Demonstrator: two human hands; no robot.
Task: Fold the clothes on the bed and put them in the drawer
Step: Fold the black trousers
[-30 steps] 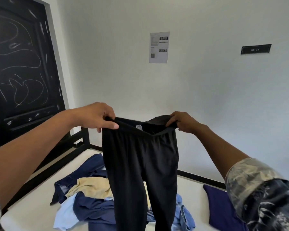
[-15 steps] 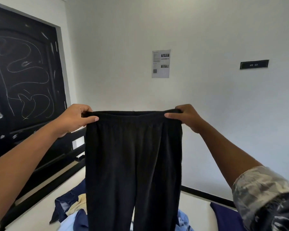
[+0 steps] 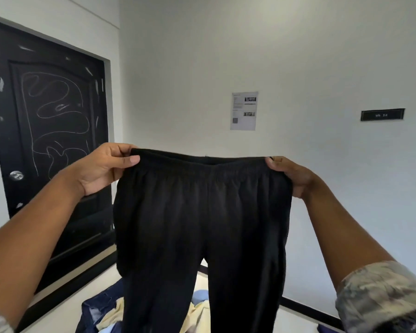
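Pulled wider than a second ago, when it sagged between closer hands, the waistband of the black trousers (image 3: 202, 224) now runs nearly taut across the view. Left hand (image 3: 103, 169) has its grip pinching the waistband's left corner, thumb in front and fingers curled behind; right hand (image 3: 291, 174) has its grip curled round the right corner. Both legs hang straight down in the air above the bed (image 3: 60, 308). On the mattress beneath lies a loose heap of clothes (image 3: 94, 313), navy, cream and pale blue, partly hidden by the trousers. A black door (image 3: 46, 140) stands to the left.
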